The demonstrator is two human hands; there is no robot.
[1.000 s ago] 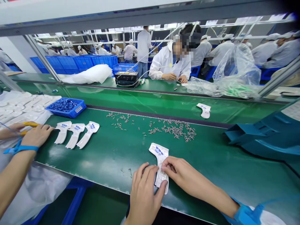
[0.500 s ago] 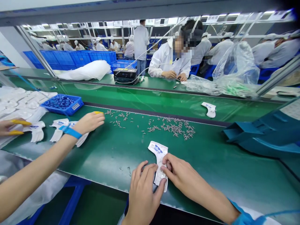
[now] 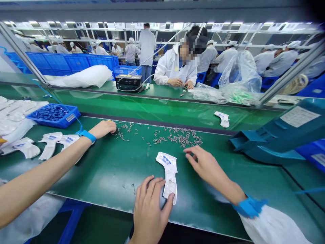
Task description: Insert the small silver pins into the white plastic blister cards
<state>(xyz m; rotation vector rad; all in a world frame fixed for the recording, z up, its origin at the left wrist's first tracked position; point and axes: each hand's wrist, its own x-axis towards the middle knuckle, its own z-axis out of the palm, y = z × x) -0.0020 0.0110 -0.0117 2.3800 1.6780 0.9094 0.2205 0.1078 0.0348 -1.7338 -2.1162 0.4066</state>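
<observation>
Factory assembly line: workers in white coats and caps [image 3: 175, 64] seated beyond a long green conveyor belt [image 3: 157, 108], blue parts crates [image 3: 76, 62] stacked behind it.

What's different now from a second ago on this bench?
The right hand let go of the white plastic shell and moved away toward the scattered screws. A co-worker's hand reached from the left to the screws too. The left hand stays at the shell's lower end, and the shell still lies on the green bench.
</observation>
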